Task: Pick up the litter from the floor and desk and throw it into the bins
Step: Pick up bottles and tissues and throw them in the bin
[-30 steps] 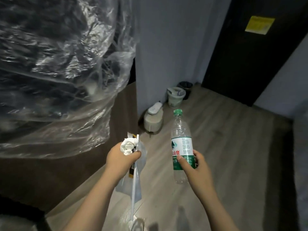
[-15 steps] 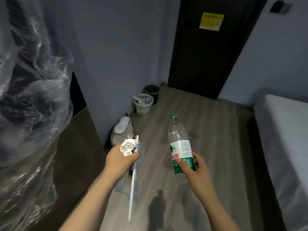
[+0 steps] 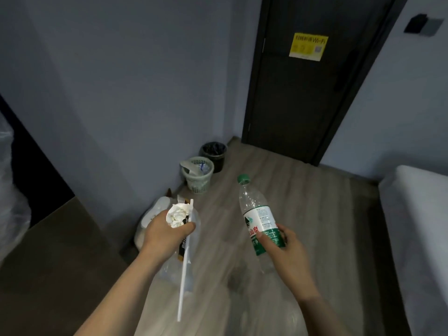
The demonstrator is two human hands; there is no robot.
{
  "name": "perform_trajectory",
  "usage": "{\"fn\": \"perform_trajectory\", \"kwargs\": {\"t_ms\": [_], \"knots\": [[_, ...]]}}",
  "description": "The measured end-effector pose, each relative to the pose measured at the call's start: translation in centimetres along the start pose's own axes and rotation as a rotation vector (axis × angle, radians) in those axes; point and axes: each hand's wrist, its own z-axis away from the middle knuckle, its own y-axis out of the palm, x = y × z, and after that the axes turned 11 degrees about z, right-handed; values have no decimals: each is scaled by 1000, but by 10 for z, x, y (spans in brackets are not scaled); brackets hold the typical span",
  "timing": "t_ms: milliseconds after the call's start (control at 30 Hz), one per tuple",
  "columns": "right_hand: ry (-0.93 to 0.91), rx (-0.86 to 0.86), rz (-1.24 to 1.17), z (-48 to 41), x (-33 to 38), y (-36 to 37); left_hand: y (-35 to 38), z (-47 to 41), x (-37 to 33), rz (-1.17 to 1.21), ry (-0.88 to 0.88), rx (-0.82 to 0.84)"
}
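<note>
The pale basket bin [image 3: 197, 177] and the black bin [image 3: 214, 152] behind it have drawn closer since a moment ago. The fingers of my left hand [image 3: 167, 235] are curled round a crumpled tissue [image 3: 177, 214], a straw [image 3: 183, 270] and a clear bag [image 3: 173, 275]. My right hand [image 3: 289, 249] grips the water bottle [image 3: 258, 220], all held above the floor [image 3: 315, 214], well short of the bins

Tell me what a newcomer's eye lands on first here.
The green-capped bottle held in the right hand at centre, and the left hand gripping a crumpled tissue and a long white straw. Beyond them, a pale bin and a black bin stand against the wall near the dark door.
</note>
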Motion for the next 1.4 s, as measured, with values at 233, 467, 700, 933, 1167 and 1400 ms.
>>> {"fn": "perform_trajectory", "kwargs": {"t_ms": [233,467,700,933,1167,1400], "knots": [[46,51,57,-104,7,-4,46,-88,-4,38,-45,-36],[83,63,141,-234,28,29,79,-213,-7,162,-143,-16],[122,92,210,-356,61,69,94,-345,-20,126,-162,-4],[154,142,239,-468,72,99,122,-453,-23,-1,-181,7],[153,227,317,-617,73,137,164,-573,-20,-2,-243,-51],[161,393,379,-743,80,179,193,-682,-15,-90,-336,-88]]}}
